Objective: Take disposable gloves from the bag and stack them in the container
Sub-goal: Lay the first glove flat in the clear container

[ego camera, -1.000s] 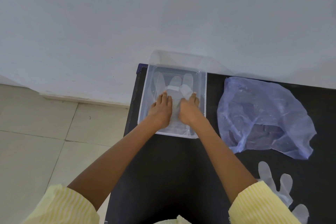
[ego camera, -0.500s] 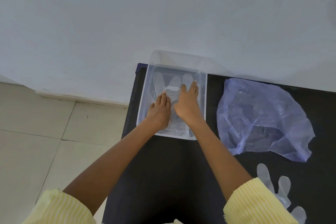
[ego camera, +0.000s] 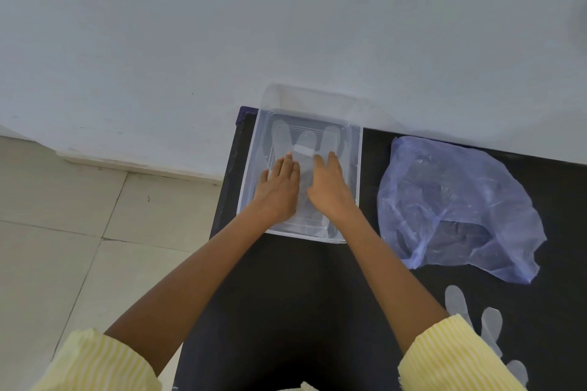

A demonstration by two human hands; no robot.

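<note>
Inside the clear rectangular plastic container (ego camera: 251, 174) at the table's far left corner, the left hand (ego camera: 279, 190) lay flat, fingers straight and together, pressing on the stacked translucent disposable gloves (ego camera: 305, 143). The right hand (ego camera: 330, 187) pressed flat just beside it. Further right lay the crumpled pale-blue plastic bag (ego camera: 451, 200), then a loose clear glove (ego camera: 490, 324) near the right sleeve. The gloves looked featherlight, limp and slippery, so the cuff seemed the best place to pinch one. Beige floor tiles (ego camera: 47, 232) lay left of the matte black table (ego camera: 301, 295), which stood against a plain white wall (ego camera: 286, 25).
</note>
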